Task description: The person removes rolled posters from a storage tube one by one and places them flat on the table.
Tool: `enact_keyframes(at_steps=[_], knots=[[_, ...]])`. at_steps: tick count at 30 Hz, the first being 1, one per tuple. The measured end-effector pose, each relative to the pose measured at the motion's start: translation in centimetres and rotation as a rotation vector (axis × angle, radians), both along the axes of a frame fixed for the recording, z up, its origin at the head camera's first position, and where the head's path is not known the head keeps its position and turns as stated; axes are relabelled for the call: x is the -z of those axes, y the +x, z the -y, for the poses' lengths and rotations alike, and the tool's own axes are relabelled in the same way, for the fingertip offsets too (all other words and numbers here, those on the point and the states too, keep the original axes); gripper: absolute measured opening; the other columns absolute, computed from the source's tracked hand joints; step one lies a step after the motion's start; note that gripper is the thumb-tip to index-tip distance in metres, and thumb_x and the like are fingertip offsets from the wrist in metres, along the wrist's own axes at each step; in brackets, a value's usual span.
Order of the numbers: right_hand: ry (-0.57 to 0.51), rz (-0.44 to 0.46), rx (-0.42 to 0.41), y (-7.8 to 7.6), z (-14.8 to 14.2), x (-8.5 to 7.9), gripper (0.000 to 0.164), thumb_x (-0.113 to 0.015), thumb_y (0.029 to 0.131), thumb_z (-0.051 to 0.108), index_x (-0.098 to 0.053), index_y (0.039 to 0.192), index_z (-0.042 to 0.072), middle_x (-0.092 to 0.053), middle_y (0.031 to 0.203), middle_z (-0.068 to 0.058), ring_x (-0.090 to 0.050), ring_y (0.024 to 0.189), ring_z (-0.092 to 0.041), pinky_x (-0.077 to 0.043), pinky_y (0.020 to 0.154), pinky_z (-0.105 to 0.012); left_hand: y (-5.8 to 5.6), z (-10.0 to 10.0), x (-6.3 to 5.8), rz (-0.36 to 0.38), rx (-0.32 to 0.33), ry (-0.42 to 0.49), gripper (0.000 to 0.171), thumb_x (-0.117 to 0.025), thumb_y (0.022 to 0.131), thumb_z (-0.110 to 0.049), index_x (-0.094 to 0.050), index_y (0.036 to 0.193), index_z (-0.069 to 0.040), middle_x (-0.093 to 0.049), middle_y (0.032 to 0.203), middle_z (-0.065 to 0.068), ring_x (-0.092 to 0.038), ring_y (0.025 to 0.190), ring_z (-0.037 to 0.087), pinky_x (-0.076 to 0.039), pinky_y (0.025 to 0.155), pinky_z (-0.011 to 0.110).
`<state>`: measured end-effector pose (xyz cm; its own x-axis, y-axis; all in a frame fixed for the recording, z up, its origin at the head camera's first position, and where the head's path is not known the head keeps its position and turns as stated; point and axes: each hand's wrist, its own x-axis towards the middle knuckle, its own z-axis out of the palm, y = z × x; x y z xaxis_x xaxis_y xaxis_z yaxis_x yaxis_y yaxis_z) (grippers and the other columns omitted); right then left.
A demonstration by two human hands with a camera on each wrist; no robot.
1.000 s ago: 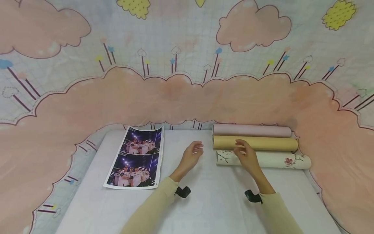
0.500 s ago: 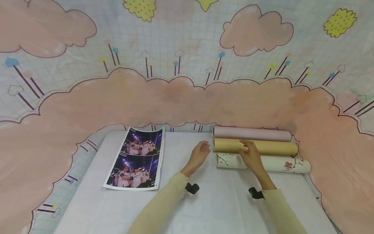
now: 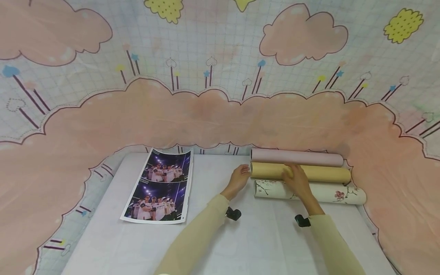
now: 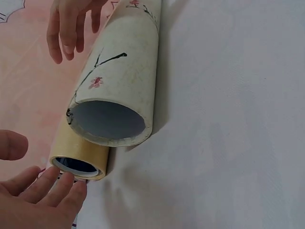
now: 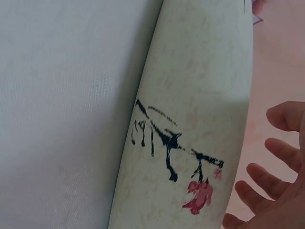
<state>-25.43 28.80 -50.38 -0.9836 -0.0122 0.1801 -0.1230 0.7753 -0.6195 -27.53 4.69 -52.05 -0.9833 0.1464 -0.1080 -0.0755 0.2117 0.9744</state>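
Note:
Three hollow tubes lie side by side at the back right of the table in the head view: a pale pink tube (image 3: 295, 157) at the back, a yellow tube (image 3: 326, 174) in the middle and a white tube with painted blossom branches (image 3: 330, 193) in front. My left hand (image 3: 237, 179) is at the yellow tube's left end, its fingertips close to the rim in the left wrist view. Over the middle of the yellow tube, my right hand (image 3: 296, 182) reaches across the white one. Its fingers (image 5: 267, 181) are spread and slightly bent beside the white tube in the right wrist view.
A printed sheet (image 3: 158, 187) with two dark group photos lies at the left of the white-covered table (image 3: 254, 244). Behind the table hangs a cloth (image 3: 206, 118) with peach clouds. A small black device (image 3: 233, 214) sits at each wrist.
My left hand has moved right to the yellow tube's end. The right hand has shifted slightly right and come down toward the yellow tube. The tubes and printed sheet stay in place.

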Motion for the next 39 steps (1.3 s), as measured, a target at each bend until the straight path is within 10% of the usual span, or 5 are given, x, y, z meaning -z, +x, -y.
enact_keyframes(at_steps=[21, 39], knots=[[0.114, 0.017, 0.020, -1.4, -1.3, 1.7, 0.047, -0.057, 0.096, 0.021, -0.050, 0.139, 0.003, -0.040, 0.148, -0.025, -0.031, 0.139, -0.048, -0.004, 0.110, -0.077, -1.1, -2.3, 0.8, 0.104, -0.013, 0.004, 0.045, -0.052, 0.096, -0.013, -0.051, 0.139, 0.002, -0.060, 0.134, 0.017, -0.056, 0.127, 0.028, -0.046, 0.106, 0.039], [0.144, -0.129, 0.058, -1.8, -1.0, 2.8, 0.051, -0.060, 0.087, 0.023, -0.055, 0.135, 0.007, -0.048, 0.144, -0.021, -0.036, 0.137, -0.044, -0.007, 0.113, -0.073, -1.2, -2.8, 0.6, -0.014, -0.044, 0.068, 0.023, -0.052, 0.100, -0.014, -0.057, 0.116, 0.001, -0.066, 0.123, 0.022, -0.063, 0.105, 0.022, -0.051, 0.084, 0.030]])
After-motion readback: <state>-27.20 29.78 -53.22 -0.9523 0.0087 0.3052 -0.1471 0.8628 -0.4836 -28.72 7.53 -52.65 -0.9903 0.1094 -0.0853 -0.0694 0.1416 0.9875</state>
